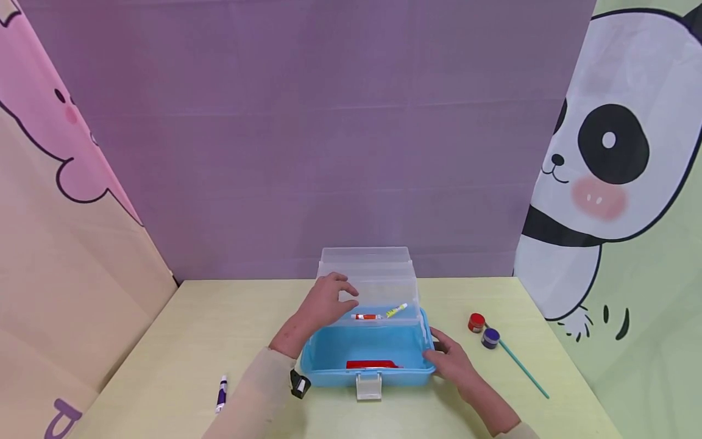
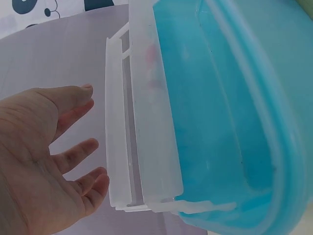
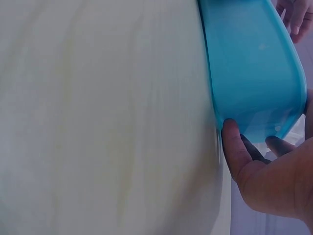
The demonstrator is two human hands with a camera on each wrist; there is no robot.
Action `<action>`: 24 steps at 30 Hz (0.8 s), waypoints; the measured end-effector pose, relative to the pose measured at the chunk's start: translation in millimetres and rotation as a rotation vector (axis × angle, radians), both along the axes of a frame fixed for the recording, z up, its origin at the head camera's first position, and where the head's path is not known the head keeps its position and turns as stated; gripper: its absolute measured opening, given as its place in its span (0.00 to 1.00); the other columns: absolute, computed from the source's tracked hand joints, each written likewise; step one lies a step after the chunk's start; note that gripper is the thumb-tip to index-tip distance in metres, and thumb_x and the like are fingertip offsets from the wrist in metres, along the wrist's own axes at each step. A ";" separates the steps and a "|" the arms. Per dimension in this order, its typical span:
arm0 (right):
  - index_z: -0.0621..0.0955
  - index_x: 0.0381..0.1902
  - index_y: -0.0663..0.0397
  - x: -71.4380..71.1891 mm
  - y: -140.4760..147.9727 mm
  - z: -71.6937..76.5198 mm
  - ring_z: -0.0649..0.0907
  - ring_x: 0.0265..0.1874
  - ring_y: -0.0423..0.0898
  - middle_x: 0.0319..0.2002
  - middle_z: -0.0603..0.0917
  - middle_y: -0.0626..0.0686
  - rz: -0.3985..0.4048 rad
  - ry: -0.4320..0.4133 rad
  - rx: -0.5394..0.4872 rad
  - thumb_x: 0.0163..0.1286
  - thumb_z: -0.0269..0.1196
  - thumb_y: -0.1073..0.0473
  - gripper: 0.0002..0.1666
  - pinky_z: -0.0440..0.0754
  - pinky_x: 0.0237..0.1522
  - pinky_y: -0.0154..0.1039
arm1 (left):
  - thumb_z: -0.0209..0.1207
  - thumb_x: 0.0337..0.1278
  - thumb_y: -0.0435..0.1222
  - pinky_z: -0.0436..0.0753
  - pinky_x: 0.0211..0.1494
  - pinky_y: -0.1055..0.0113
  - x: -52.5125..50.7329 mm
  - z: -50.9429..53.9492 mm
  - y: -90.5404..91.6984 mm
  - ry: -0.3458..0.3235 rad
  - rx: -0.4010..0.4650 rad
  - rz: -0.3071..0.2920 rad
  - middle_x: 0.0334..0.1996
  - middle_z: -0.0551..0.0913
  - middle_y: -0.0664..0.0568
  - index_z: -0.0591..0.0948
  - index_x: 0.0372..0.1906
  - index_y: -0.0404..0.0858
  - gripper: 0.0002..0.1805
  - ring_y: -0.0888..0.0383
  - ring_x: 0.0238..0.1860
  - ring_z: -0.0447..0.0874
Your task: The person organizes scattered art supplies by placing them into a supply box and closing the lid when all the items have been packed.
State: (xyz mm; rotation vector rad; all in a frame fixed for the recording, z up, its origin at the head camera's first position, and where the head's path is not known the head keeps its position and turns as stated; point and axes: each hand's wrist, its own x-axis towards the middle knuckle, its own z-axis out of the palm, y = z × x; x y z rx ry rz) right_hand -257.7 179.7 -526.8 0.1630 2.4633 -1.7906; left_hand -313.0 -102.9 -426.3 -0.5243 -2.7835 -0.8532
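Observation:
A blue box (image 1: pixel 329 379) stands at the table's middle, its translucent upper part (image 1: pixel 367 271) raised at the back. There lie an orange marker (image 1: pixel 365 316) and a yellow marker (image 1: pixel 397 310); a red item (image 1: pixel 372 364) lies on the box's bottom. My left hand (image 1: pixel 326 302) hovers at the raised part's left side, fingers loosely bent and apart; in the left wrist view the hand (image 2: pixel 44 156) holds nothing. My right hand (image 1: pixel 456 366) grips the box's right end, thumb at the rim. In the right wrist view, fingers of this hand (image 3: pixel 279 186) touch the box's outer wall (image 3: pixel 254 73).
A purple marker (image 1: pixel 222 394) lies at the table's front left. On the right stand a red paint pot (image 1: pixel 476 322) and a purple paint pot (image 1: pixel 490 338), with a thin teal brush (image 1: pixel 523 369) beside them. A purple cloth backdrop (image 1: pixel 340 134) hangs behind the table.

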 end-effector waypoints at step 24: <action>0.66 0.71 0.58 0.4 0.3 -2.4 0.80 0.47 0.58 0.55 0.76 0.68 -0.009 -0.006 0.007 0.61 0.63 0.62 0.39 0.85 0.40 0.48 | 0.67 0.56 0.38 0.80 0.53 0.50 7.6 2.2 -16.2 0.026 0.011 -0.027 0.58 0.75 0.44 0.87 0.41 0.43 0.08 0.43 0.61 0.70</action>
